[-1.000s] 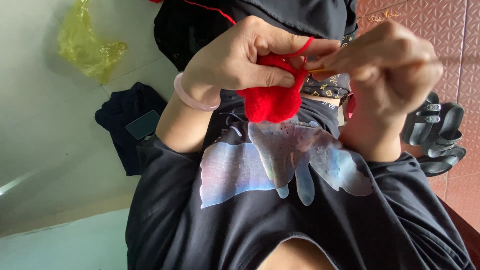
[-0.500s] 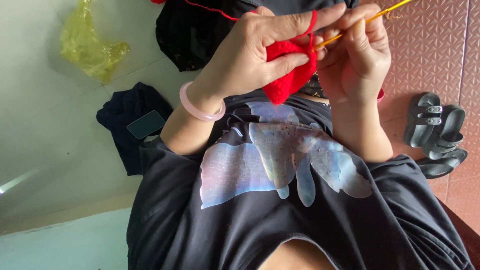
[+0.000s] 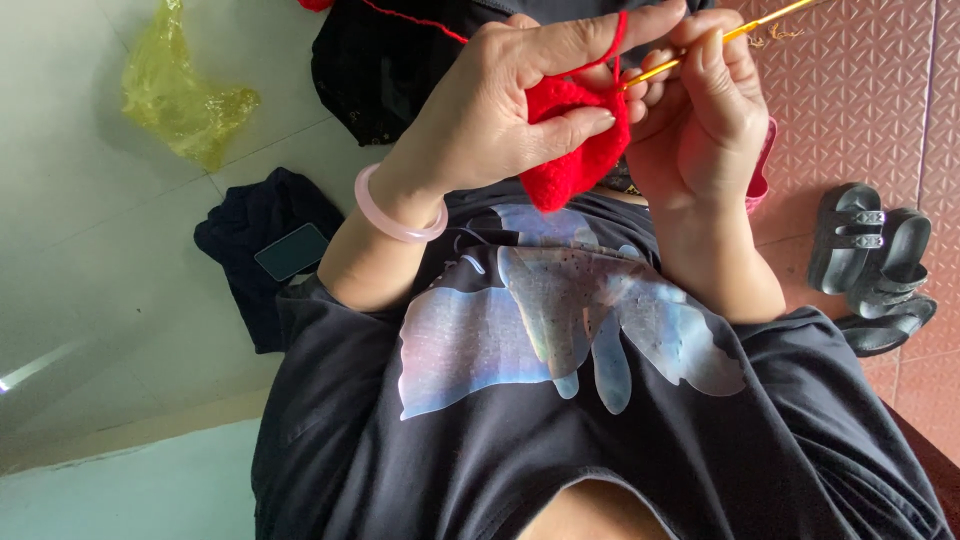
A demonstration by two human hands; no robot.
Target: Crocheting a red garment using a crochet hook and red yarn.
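**Crochet stitch under way, hook tip at the red piece**

Head view: the red crochet piece (image 3: 575,150) is held up in front of the chest, above the pale print on the black shirt (image 3: 560,420). It is pinched by the left hand (image 3: 490,115), thumb pressed against its front, the other fingers closed behind it, while the index finger is stretched out over the top. A strand of red yarn (image 3: 617,35) is draped over that index finger and runs down to the work. A pale pink bangle (image 3: 395,212) is worn on the left wrist.

The yellow crochet hook (image 3: 700,48) is gripped by the right hand (image 3: 705,120), fingers curled close together round the shaft; its tip is met at the upper edge of the red piece, though the exact loop is hidden by the fingers.

The step in hand is judged to be a stitch being worked at that edge. What is called for next, by this reading, is steady tension on the draped strand and a small, controlled turn of the hook.

On the floor, a yellow plastic bag (image 3: 185,90), a dark cloth bundle (image 3: 250,250) and dark sandals (image 3: 875,265) are seen well apart from the hands
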